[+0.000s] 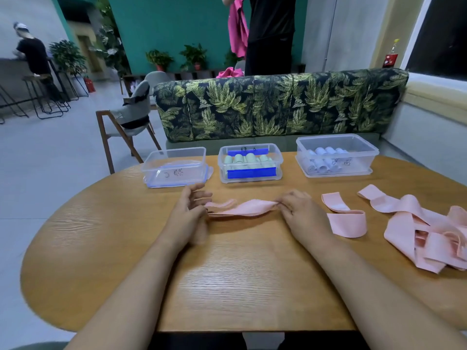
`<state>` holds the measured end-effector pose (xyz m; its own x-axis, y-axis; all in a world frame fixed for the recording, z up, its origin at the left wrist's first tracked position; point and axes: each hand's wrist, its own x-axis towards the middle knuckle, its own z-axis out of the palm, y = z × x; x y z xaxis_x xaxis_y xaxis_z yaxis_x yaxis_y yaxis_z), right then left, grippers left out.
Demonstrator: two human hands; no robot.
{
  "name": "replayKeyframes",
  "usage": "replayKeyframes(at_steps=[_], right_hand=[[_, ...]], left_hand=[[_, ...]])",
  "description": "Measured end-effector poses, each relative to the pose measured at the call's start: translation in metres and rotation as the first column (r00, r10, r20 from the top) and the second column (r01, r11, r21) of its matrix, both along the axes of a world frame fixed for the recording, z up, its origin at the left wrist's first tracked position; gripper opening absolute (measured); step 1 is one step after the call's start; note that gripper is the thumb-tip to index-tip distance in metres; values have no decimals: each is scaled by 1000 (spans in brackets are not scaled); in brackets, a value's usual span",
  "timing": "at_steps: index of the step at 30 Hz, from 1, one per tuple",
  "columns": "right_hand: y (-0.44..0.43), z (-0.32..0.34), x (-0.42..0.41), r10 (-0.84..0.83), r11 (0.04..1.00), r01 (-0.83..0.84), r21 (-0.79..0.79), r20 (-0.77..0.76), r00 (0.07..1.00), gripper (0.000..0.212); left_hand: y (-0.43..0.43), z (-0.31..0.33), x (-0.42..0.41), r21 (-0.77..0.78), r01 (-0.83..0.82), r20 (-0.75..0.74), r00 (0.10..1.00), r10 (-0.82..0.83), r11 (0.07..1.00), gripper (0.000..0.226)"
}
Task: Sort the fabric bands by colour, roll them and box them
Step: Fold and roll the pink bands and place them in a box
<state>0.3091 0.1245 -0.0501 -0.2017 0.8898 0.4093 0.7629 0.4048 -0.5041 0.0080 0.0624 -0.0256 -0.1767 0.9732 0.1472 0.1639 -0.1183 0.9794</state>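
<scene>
A pink fabric band (243, 208) is stretched just above the wooden table (240, 274) between my two hands. My left hand (188, 210) holds its left end with curled fingers. My right hand (300, 210) pinches its right end. Another pink band (346, 218) lies flat to the right, and a tangled heap of pink bands (427, 233) sits at the table's right edge. Three clear boxes stand at the back: the left box (175, 166) holds no bands, the middle box (250, 162) holds green rolls, the right box (336, 155) holds pale blue-white rolls.
A leaf-patterned sofa (278, 104) runs behind the table. A wooden chair (126, 122) stands at the back left. A person in black (270, 34) stands behind the sofa with pink cloth. Another person sits at a counter far left.
</scene>
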Motion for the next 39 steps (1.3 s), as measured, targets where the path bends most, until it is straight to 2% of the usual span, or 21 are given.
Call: replayKeyframes(at_steps=[3,5,7,9,12,14,17,19,20,22,24,25,27,30,32,34,39], right_hand=[[5,0,5,-109,993,112,-33,73,991,24],[5,0,4,-167,984,172,-37,112,980,33],[2,2,2,-214,977,213,23,112,970,40],[-2,0,2,-177,980,168,110,79,981,30],[-15,-3,1,-12,1000,11,7,101,995,18],[-20,-1,-1,39,998,-27,-63,200,979,25],[-18,2,-3,63,996,-36,-86,336,940,40],[-15,4,-5,94,988,-40,-150,374,923,49],[-14,4,-6,104,982,-35,-184,381,919,53],[-12,4,-6,103,976,-18,-218,386,917,55],[-13,4,-5,82,978,-2,-207,379,922,52],[-14,4,-4,68,982,3,-187,371,926,49],[-18,5,-3,61,989,-7,-149,363,930,44],[-19,6,-6,128,983,-65,-171,388,913,47],[-13,8,-9,197,963,-103,-249,390,900,52],[-7,11,-12,242,946,-125,-300,392,887,54],[-8,6,-10,188,964,-97,-247,379,906,50]], left_hand=[[-6,-2,0,-35,38,-41,998,-40,999,56],[-9,-3,3,-60,15,-43,999,-17,998,43],[-9,-5,4,-50,-45,-90,995,40,998,38],[-7,-8,4,-37,-75,-142,987,69,996,37],[-5,-9,6,-68,-113,-223,970,95,991,23],[-7,-8,8,-81,-140,-263,958,114,987,24],[-11,-4,11,-28,-135,-327,938,119,990,35],[-13,1,13,-47,-57,-187,981,48,997,41],[-15,5,13,-91,-1,-36,999,-3,996,44],[-19,8,12,-135,113,194,977,-85,984,43],[-24,6,14,-121,89,69,994,-81,989,29],[-25,3,14,-98,32,-71,997,-39,995,21],[-29,0,17,-60,-35,-288,958,16,998,22],[-33,-4,23,-14,141,-570,812,-123,990,38],[-36,-3,25,-40,246,-600,769,-220,969,43],[-38,-2,27,-49,306,-542,792,-283,951,47],[-44,-1,29,-80,321,-446,835,-322,944,45]])
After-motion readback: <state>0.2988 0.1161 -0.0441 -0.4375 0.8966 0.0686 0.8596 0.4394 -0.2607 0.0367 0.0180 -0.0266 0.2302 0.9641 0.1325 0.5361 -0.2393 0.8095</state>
